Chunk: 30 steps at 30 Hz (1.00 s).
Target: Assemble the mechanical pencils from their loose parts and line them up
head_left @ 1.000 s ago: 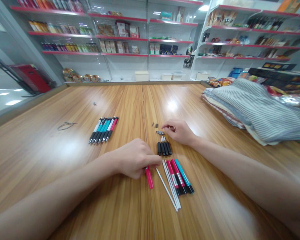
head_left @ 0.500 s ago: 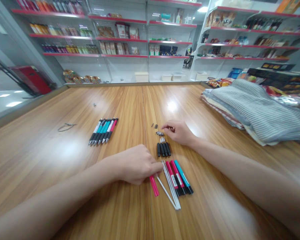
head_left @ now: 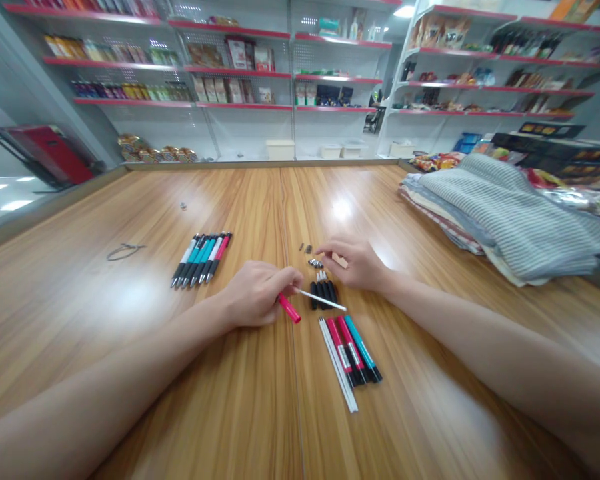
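My left hand (head_left: 260, 292) is closed around a pink pen barrel (head_left: 290, 309) and a white pen refill (head_left: 325, 301), both jutting out to the right above the table. My right hand (head_left: 356, 261) hovers at the small silver pen tips (head_left: 315, 263), thumb and forefinger apart; I see nothing between them. Small springs (head_left: 308, 249) lie just beyond the tips. Below my right hand stand in a row several black grips (head_left: 324, 293), partly crossed by the refill. Nearer to me lie white refills (head_left: 338, 367), two pink barrels (head_left: 349, 343) and a teal barrel (head_left: 363, 347).
Several whole pens (head_left: 200, 260) lie side by side on the wooden table (head_left: 220, 400), left of my hands. A thin grey loop (head_left: 124, 251) is farther left. Folded striped cloths (head_left: 510, 213) are piled at the right. Stocked shelves (head_left: 240, 70) stand behind the table.
My left hand has lifted a white refill off the table and moved up and left with it and the pink barrel. My right hand's thumb and forefinger have spread near the silver tips.
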{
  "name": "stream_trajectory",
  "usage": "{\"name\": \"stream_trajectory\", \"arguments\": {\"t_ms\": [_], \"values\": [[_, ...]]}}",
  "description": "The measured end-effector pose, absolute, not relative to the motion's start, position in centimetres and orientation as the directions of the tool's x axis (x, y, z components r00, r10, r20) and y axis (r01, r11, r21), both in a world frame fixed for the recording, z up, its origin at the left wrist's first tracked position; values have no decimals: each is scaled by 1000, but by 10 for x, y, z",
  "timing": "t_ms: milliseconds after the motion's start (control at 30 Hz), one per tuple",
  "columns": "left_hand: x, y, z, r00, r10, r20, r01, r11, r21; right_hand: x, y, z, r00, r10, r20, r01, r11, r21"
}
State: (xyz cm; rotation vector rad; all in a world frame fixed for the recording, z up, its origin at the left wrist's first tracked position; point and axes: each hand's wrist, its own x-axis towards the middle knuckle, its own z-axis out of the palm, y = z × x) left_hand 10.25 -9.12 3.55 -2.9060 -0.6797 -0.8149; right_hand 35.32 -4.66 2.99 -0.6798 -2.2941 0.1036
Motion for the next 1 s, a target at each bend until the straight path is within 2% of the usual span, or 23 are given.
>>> {"name": "stream_trajectory", "arguments": {"t_ms": [133, 333, 467, 633, 833, 1000], "values": [[101, -89, 32, 693, 457, 557, 503, -861, 79, 347, -56, 35, -678, 371, 635, 394, 912, -112], [106, -90, 32, 684, 494, 537, 541, -837, 80, 344, -62, 41, -734, 307, 605, 335, 939, -70], [108, -89, 30, 656, 537, 530, 581, -808, 100, 345, -60, 38, -718, 308, 623, 298, 946, -125], [107, -84, 27, 553, 639, 534, 691, -710, 134, 344, -56, 32, -613, 364, 702, 291, 929, -227], [113, -84, 27, 553, 649, 523, 683, -712, 161, 342, -56, 34, -553, 325, 768, 204, 946, -254], [114, -84, 26, 517, 664, 539, 704, -689, 173, 344, -61, 36, -313, 491, 813, 309, 862, -402]]}}
